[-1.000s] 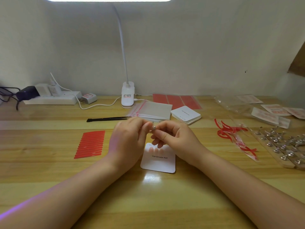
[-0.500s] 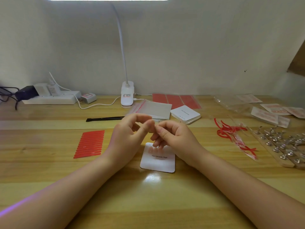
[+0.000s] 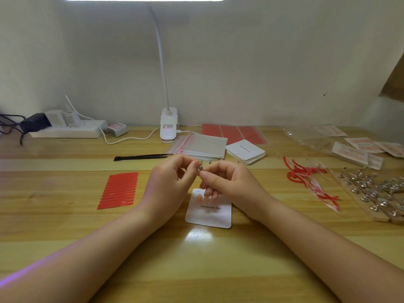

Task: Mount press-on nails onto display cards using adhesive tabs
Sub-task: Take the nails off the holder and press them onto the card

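Above white display card [image 3: 209,212] on desk: left hand [image 3: 169,184] and right hand [image 3: 227,182] both pinching tiny press-on nail [image 3: 200,168] between fingertips. Likely step: readying nail for sticking. Next: press gently onto card, lined up straight.

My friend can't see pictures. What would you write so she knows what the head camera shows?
Two hands, left hand and right hand, pinch a tiny press-on nail together above a white "Handmade Nail" display card on a wooden desk. Red adhesive strips lie to the left; a clip lamp stands behind.
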Demonstrator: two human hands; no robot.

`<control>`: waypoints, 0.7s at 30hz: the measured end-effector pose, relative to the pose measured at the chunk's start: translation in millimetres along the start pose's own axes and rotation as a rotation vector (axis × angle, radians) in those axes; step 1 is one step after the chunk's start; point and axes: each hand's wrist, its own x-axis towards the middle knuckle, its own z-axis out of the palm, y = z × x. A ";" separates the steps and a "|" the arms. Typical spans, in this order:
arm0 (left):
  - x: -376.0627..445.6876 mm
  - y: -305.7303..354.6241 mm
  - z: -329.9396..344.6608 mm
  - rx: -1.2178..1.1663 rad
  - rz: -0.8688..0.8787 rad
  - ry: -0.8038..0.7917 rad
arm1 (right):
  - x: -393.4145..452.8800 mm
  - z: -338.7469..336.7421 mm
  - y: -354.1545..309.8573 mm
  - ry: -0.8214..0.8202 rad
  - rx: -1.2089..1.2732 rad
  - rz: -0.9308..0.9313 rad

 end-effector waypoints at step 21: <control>2.7 3.0 0.4 -0.196 -0.160 0.023 | 3.0 -11.8 7.6 0.214 -0.485 -0.264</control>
